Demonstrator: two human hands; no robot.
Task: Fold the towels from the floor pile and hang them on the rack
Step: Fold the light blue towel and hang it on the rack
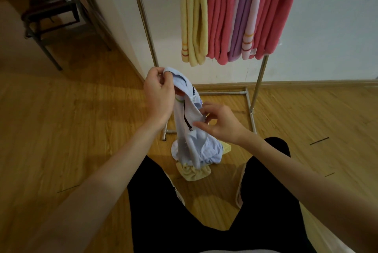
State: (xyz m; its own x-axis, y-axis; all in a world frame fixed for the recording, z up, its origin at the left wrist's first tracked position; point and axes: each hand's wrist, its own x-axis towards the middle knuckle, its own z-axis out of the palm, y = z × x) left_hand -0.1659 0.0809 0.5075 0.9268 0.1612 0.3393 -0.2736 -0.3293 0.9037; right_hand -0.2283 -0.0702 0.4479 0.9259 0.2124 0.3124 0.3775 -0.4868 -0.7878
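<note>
A pale blue towel [189, 117] with a dark stripe hangs from my left hand [158, 91], which grips its top corner at about chest height. My right hand [219, 123] pinches the towel's right edge lower down. The towel's bottom still trails onto the floor pile [194, 171], where a yellow towel lies under more pale blue cloth. Behind it stands the metal rack [146, 21], with folded yellow towels [193, 17] and pink and purple towels [251, 13] hanging from it.
The rack's base frame [248, 97] lies on the wooden floor just past the pile. A dark metal chair [51, 19] stands at the far left by a white wall corner. My legs in black trousers [204, 212] straddle the pile.
</note>
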